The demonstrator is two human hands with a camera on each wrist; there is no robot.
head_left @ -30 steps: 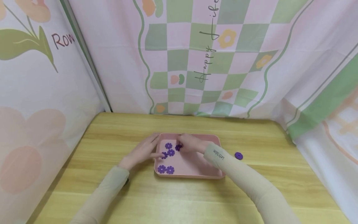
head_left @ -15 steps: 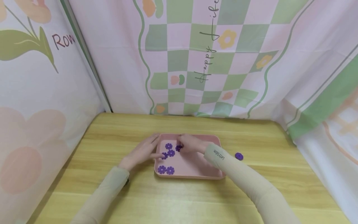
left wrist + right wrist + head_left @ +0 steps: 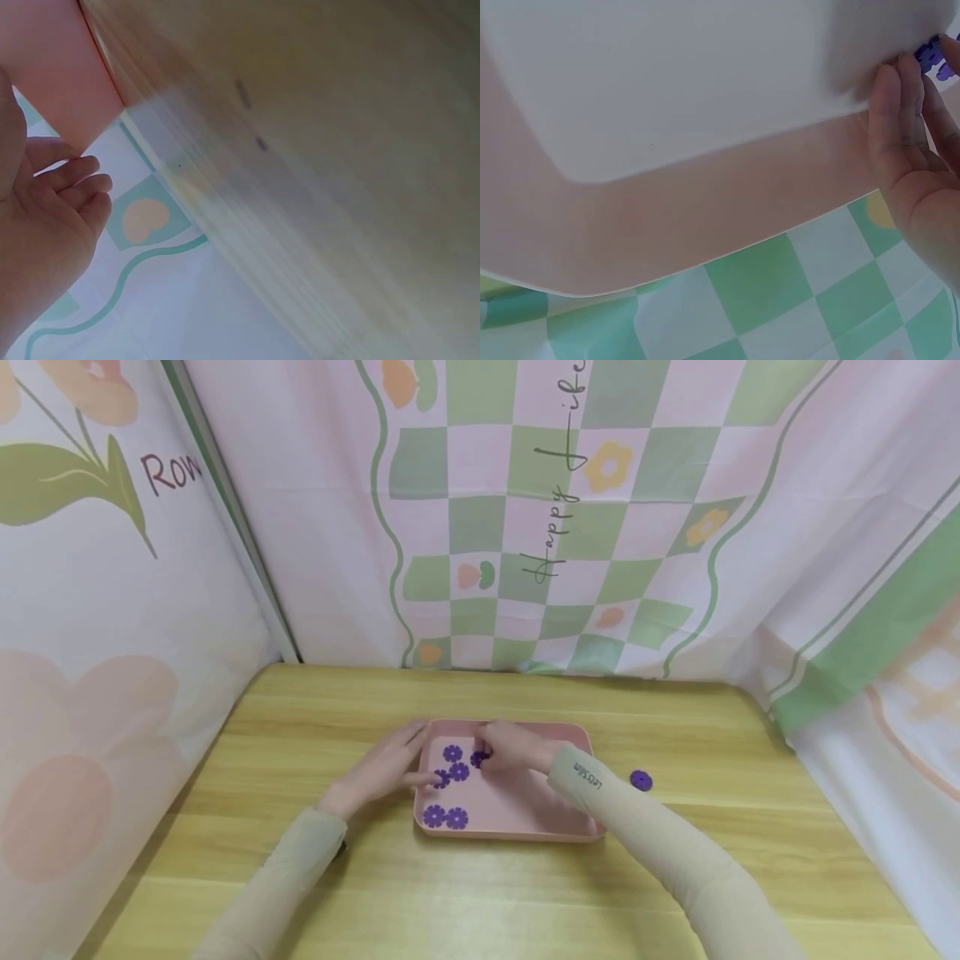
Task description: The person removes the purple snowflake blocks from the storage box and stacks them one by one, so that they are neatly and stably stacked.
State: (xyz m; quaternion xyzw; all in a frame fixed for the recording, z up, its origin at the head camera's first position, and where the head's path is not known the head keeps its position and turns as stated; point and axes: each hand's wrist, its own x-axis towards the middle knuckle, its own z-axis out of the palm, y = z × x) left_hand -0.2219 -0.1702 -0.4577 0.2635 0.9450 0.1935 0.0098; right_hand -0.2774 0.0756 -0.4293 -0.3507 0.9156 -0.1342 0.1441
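My right hand [image 3: 516,747] reaches into the pink tray [image 3: 517,836] and pinches a purple flower-shaped disc [image 3: 477,760] near the back wall. In the right wrist view, that disc [image 3: 928,54] shows edge-on between thumb and fingertips, partly hidden. At the tray's left end lies my left hand [image 3: 378,768], fingers extended along the back left corner and thumb across the rim. Its thumb tip overlaps a similar disc [image 3: 442,778] on the tray floor. Loosely bent fingers of the left hand [image 3: 64,199] touch the tray's corner [image 3: 86,124] in the left wrist view.
Two flower discs [image 3: 446,817] lie side by side at the tray's front left. Two others [image 3: 452,752] sit farther back on the left. Outside the tray, a purple disc [image 3: 641,780] rests on the wooden table [image 3: 315,877]. Patterned curtains [image 3: 525,527] surround the table.
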